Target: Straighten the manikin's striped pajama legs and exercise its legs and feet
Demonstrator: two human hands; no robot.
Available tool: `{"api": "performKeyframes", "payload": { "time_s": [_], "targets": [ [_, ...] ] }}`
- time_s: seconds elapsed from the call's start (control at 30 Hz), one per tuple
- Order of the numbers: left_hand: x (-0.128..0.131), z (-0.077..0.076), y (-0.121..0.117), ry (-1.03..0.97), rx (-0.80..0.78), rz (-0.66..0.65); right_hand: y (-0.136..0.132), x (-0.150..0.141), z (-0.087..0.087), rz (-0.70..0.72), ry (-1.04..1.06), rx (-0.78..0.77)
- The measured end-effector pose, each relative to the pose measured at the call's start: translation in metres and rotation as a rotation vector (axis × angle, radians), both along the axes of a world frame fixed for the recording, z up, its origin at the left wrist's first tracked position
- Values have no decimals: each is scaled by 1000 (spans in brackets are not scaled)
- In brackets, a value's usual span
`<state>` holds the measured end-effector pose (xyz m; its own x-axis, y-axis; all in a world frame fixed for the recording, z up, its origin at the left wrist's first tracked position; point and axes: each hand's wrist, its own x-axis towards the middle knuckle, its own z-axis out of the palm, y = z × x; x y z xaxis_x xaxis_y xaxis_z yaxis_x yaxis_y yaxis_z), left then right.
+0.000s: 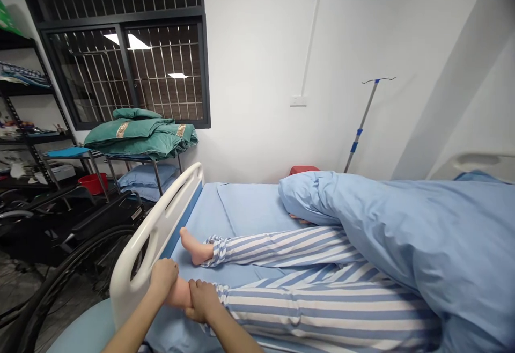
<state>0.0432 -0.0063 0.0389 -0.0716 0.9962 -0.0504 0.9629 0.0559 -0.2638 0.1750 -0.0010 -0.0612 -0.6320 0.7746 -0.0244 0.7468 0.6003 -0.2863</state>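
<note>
Two legs in blue-and-white striped pyjama trousers (298,299) lie along a bed, feet toward the white footboard. My left hand (164,277) is closed over the toe end of the nearer foot (179,293). Around the ankle of that same leg, close to the trouser cuff, my right hand (203,300) is wrapped. Both hands hide much of this foot. The farther bare foot (195,248) rests on the blue sheet (245,203), toes up, with nobody touching it. A blue quilt (386,224) covers the upper legs and body.
The white footboard (132,245) rises just left of my hands. Beyond it stands a wheelchair (100,229). Green folded bedding (140,133) lies on a rack under the window, near a red bucket (93,182). An IV pole (358,133) stands by the wall.
</note>
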Motion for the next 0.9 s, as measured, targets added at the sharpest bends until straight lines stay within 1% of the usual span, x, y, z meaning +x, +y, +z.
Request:
{"api": "performKeyframes", "payload": {
  "time_s": [0.17,0.37,0.7,0.77,0.9],
  "targets": [
    [4,-4,14,17,-70,-45,4,-1,-6,-5,3,9],
    [0,-8,16,-15,-33,-52,4,2,-2,-21,39,8],
    [0,-12,10,-64,94,136,4,2,-6,-29,56,32],
    [1,-12,7,-74,140,174,3,2,-4,-27,53,36],
    [1,-14,1,-107,282,276,0,4,1,-20,50,35]
  ]
}}
